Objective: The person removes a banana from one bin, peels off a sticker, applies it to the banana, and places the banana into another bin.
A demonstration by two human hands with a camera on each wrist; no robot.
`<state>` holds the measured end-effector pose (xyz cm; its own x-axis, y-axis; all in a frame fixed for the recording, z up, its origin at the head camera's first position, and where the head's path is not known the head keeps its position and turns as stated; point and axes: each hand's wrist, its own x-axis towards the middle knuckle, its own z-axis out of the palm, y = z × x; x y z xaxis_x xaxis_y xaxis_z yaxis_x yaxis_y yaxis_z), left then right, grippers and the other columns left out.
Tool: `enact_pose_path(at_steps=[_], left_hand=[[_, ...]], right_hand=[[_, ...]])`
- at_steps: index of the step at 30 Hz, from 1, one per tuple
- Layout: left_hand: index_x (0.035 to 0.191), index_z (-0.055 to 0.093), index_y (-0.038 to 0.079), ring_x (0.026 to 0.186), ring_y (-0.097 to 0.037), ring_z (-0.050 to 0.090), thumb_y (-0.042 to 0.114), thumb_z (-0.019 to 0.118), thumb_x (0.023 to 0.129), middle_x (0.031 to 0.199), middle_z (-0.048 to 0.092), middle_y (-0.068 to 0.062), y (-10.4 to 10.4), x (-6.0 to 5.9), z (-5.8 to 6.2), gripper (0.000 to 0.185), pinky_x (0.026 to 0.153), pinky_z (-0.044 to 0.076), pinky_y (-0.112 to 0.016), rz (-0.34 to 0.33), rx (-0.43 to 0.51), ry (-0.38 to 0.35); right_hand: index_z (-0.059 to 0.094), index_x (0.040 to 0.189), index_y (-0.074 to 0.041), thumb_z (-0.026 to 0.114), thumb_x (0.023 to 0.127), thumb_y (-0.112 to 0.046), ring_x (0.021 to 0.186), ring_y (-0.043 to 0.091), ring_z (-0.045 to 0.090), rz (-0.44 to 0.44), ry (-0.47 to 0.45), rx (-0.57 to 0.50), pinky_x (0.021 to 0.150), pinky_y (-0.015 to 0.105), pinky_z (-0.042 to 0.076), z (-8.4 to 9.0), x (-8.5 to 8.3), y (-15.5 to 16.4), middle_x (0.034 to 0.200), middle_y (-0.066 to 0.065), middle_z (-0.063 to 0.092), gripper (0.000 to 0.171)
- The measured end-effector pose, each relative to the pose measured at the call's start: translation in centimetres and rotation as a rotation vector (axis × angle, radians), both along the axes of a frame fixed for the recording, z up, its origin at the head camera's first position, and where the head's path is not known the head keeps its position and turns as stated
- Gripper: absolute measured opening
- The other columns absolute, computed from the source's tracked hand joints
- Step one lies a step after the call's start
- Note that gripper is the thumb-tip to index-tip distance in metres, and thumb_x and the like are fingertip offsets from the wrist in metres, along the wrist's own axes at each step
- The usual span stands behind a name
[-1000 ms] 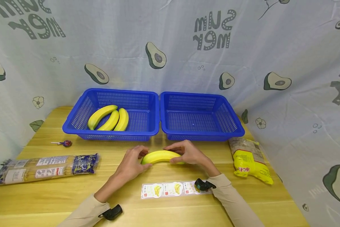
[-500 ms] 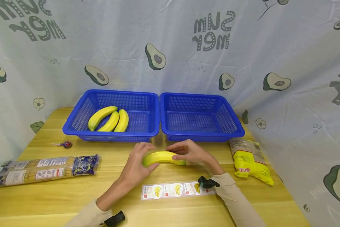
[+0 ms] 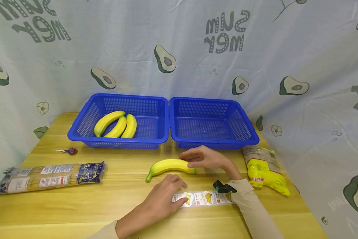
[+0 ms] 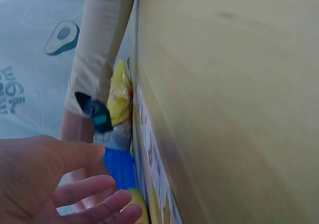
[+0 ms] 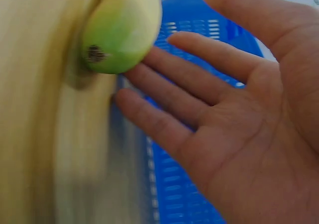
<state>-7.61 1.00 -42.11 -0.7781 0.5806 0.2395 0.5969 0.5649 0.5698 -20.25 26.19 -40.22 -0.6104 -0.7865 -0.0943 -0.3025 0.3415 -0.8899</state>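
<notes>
A single yellow banana [image 3: 170,164] lies on the wooden table, its curved side toward the baskets. At its right end is my right hand [image 3: 207,157]; the right wrist view shows that hand's fingers [image 5: 184,84] extended beside the banana's green tip [image 5: 112,47]. My left hand [image 3: 164,197] hovers at the left part of a strip of banana-printed stickers [image 3: 201,199], fingers loosely bent and apart, holding nothing. Its thumb overlaps a sticker in the head view. Part of the strip's left end is hidden behind this hand.
Behind the banana stand two blue baskets; the left basket [image 3: 149,142] holds three bananas [image 3: 108,122], the right basket [image 3: 215,143] none. A lollipop [image 3: 72,151] and a noodle packet [image 3: 50,177] lie left. A yellow bag [image 3: 264,171] lies right.
My left hand has let go of the banana's left end and moved down and right to the sticker strip. The right hand has eased slightly rightward, its fingers spreading off the banana.
</notes>
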Motion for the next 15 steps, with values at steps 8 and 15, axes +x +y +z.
enact_pose_path(at_steps=[8,15], left_hand=[[0.123,0.075,0.011,0.107,-0.012,0.059,0.027,0.093,0.087,0.116,0.068,0.003,2.0,0.2,-0.7,0.043,0.087,0.059,-0.028,-0.028,-0.095,0.014],[0.122,0.075,0.011,0.093,-0.009,0.048,0.025,0.099,0.078,0.099,0.058,0.006,2.3,0.1,-1.0,0.052,0.077,0.049,-0.023,-0.012,-0.122,-0.036]], right_hand=[[0.049,0.151,0.015,0.066,0.108,-0.007,0.141,0.047,0.056,0.035,-0.013,0.042,0.116,0.043,0.053,0.8,-0.2,0.2,0.152,0.032,0.056,0.051],[0.048,0.151,0.016,0.065,0.108,-0.006,0.140,0.048,0.056,0.029,-0.011,0.035,0.116,0.042,0.053,0.8,-0.1,0.4,0.151,0.033,0.056,0.051]])
